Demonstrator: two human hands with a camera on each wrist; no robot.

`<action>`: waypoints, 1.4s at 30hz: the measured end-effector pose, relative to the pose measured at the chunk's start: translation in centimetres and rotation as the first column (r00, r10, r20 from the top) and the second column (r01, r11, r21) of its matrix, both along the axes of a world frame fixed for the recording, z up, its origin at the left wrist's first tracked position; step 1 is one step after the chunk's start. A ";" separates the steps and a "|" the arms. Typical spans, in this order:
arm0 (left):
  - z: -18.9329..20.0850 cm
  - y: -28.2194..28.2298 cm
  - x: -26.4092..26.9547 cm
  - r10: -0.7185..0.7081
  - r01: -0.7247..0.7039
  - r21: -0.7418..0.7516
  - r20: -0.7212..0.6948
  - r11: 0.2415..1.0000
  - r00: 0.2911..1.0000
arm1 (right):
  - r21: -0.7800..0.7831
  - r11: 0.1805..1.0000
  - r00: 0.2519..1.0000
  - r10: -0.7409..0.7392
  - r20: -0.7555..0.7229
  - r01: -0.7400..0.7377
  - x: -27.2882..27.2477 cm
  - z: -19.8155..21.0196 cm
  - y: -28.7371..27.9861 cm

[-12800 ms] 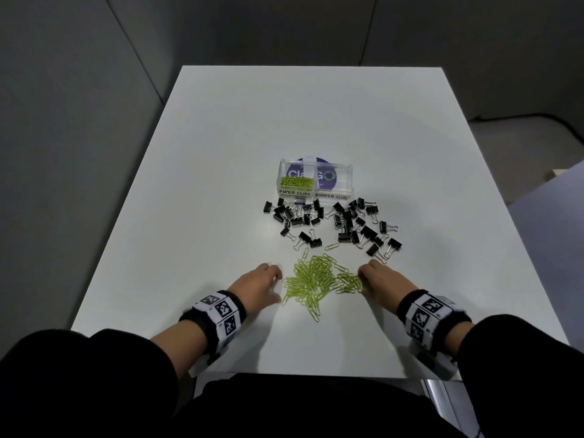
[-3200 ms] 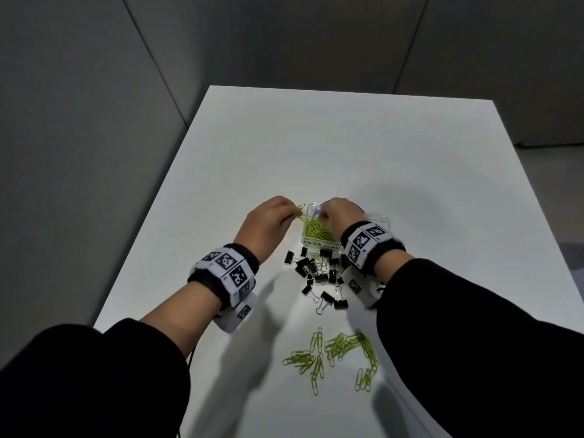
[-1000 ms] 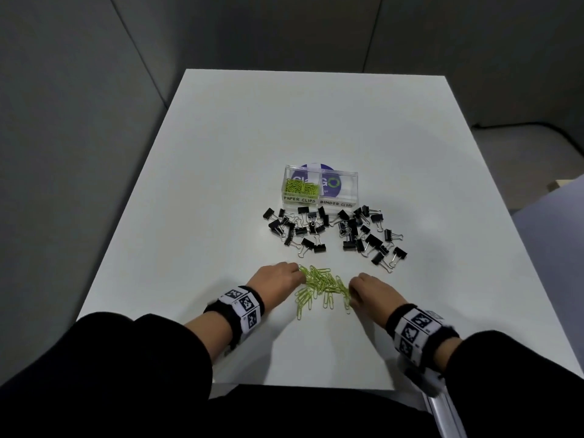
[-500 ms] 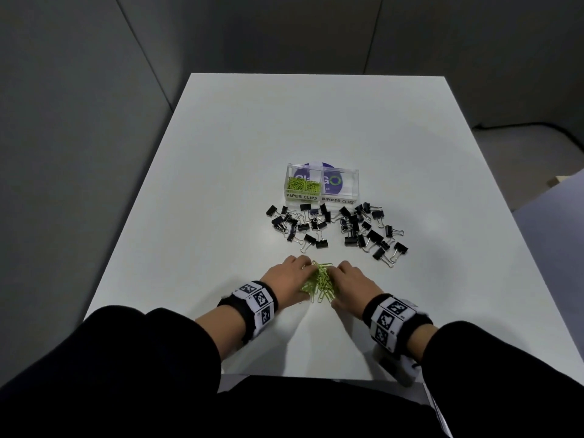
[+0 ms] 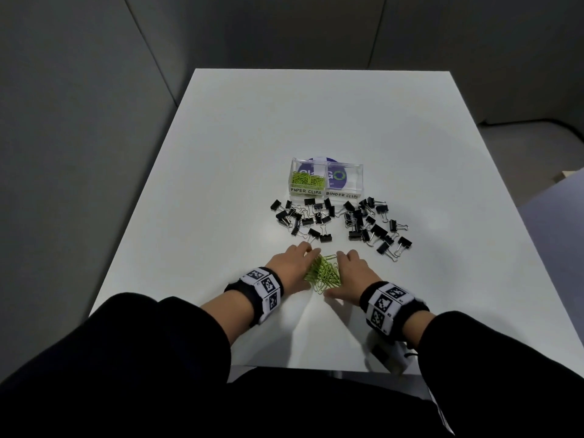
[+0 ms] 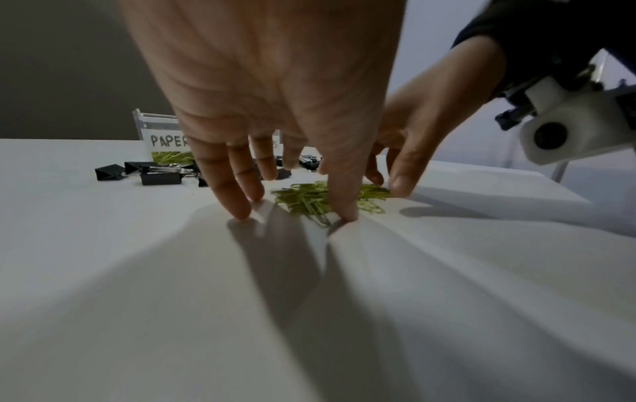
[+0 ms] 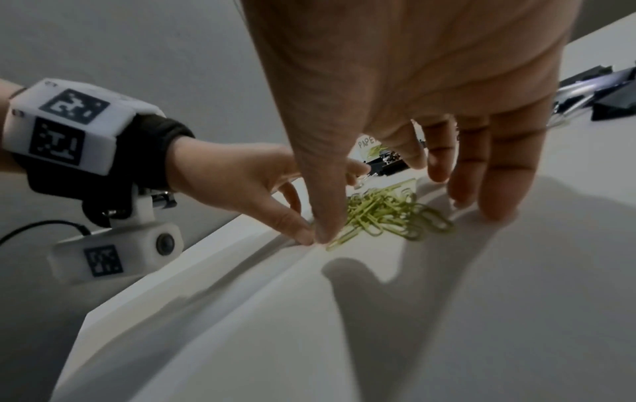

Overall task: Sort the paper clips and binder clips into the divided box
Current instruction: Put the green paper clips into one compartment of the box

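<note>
A heap of green paper clips (image 5: 323, 273) (image 6: 309, 200) (image 7: 385, 212) lies on the white table near its front edge, hemmed in between my two hands. My left hand (image 5: 292, 267) (image 6: 275, 174) stands at its left side, fingers straight, tips on the table. My right hand (image 5: 350, 273) (image 7: 413, 174) stands at its right side the same way, and the two thumb tips meet. Black binder clips (image 5: 303, 219) (image 5: 373, 226) lie scattered behind the heap. The clear divided box (image 5: 357, 178) holds green paper clips in its left compartment, labelled PAPER CLIPS; the right one, BINDER CLIPS, shows no clips.
The white table (image 5: 221, 184) stretches bare behind and beside the box. Grey walls close in on the left and back. The table's front edge runs just under my wrists.
Over the last second both hands slid toward each other and swept the spread paper clips into a tight heap. Earlier, both hands were at the box over its paper clip compartment.
</note>
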State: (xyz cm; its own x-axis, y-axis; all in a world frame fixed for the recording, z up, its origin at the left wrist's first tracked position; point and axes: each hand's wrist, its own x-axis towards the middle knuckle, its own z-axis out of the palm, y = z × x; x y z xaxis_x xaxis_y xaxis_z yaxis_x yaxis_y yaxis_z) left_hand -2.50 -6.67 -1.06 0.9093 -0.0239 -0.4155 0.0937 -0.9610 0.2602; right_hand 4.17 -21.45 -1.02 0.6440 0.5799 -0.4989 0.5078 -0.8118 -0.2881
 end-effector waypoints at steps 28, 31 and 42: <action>-0.2 0.4 1.6 -0.052 0.048 0.055 0.072 0.997 0.996 | 0.064 0.997 0.999 0.039 0.016 -0.040 3.1 0.2 1.0; 0.0 0.7 1.7 -0.026 0.027 0.000 0.081 1.000 0.996 | 0.092 0.996 0.999 0.026 -0.032 -0.023 3.7 0.5 0.8; 2.4 2.5 1.5 0.098 -0.034 -0.241 0.257 0.970 0.961 | 0.329 0.944 0.993 0.011 -0.114 0.027 5.8 4.9 0.2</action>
State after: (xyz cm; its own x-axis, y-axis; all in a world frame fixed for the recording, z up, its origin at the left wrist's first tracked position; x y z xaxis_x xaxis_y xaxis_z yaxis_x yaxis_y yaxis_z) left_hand -0.98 -4.15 1.36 0.9885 -0.0267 -0.1491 0.0519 -0.8650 0.4991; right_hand 9.99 -21.23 3.86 0.6002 0.7191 -0.3502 0.4504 -0.6657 -0.5950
